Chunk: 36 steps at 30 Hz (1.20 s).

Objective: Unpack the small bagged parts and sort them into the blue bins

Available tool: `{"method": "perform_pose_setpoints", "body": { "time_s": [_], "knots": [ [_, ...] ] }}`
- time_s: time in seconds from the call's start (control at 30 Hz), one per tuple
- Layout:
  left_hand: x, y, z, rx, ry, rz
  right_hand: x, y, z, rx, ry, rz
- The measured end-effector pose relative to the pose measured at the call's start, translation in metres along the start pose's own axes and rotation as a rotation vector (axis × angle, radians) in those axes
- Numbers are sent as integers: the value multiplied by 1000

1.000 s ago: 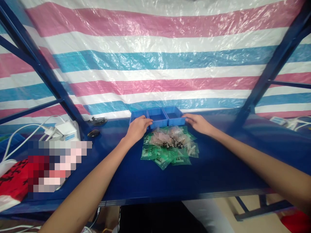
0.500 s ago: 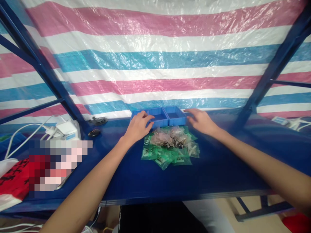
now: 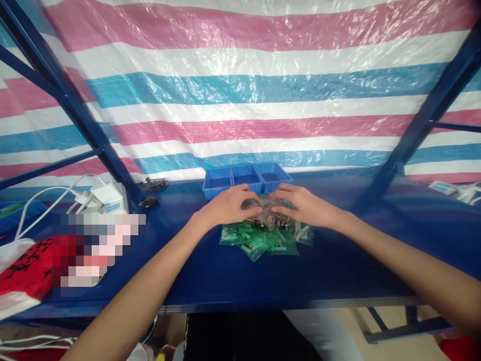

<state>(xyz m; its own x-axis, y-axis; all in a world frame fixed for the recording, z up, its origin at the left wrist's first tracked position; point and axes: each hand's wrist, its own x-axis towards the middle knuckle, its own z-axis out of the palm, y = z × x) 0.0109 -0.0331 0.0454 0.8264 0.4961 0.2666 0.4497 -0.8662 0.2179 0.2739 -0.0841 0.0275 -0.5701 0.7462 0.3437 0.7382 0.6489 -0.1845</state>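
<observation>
A heap of small plastic bags lies on the blue table in front of me. Green-tinted bags (image 3: 259, 240) with small metal parts form its lower layer, and clear bags (image 3: 267, 216) with dark and metallic pieces lie on top. From the left, my left hand (image 3: 235, 204) closes its thumb and fingers around the edge of the clear bags. My right hand (image 3: 302, 204) grips them from the right in the same way, its thumb near the left one. Fingertips are partly hidden among the plastic. Just behind the hands stand three joined blue bins (image 3: 246, 175) with nothing visible inside.
On the left are a white power strip (image 3: 114, 200) with cables, a black mouse-like object (image 3: 148, 202), a red printed bag (image 3: 28, 271) and a pixelated patch. Blue frame posts (image 3: 80, 118) rise at both sides before a striped plastic sheet (image 3: 244, 60). More white plugs (image 3: 456, 190) lie far right.
Both hands have come inward and down from beside the blue bins onto the heap, and now close around the clear bags. The camera view has shifted slightly.
</observation>
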Motion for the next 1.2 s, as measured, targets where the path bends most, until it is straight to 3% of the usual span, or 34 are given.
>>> {"method": "perform_pose_setpoints", "body": {
  "time_s": [0.1,0.23,0.3,0.4,0.5,0.57,0.7,0.83,1.2],
  "knots": [
    [-2,7,-19,57,58,-56,-2,-5,-12,-81,28,-2],
    [-22,41,-35,212,155,-157,-27,-33,-17,-287,123,60],
    [-40,62,-29,257,144,-220,-51,-50,-7,-291,201,98],
    [-70,84,-2,271,240,-408,-88,-65,16,-276,379,278],
    [-92,88,25,124,335,-626,-108,-65,33,-293,470,467],
    [-100,85,35,52,346,-693,-110,-62,38,-323,489,500],
    [-105,80,37,-54,379,-692,-105,-61,37,-324,411,432],
    [-108,82,37,11,336,-679,-106,-66,36,-295,405,406],
    [-107,92,35,7,306,-590,-109,-70,33,-277,395,451]
  ]
}}
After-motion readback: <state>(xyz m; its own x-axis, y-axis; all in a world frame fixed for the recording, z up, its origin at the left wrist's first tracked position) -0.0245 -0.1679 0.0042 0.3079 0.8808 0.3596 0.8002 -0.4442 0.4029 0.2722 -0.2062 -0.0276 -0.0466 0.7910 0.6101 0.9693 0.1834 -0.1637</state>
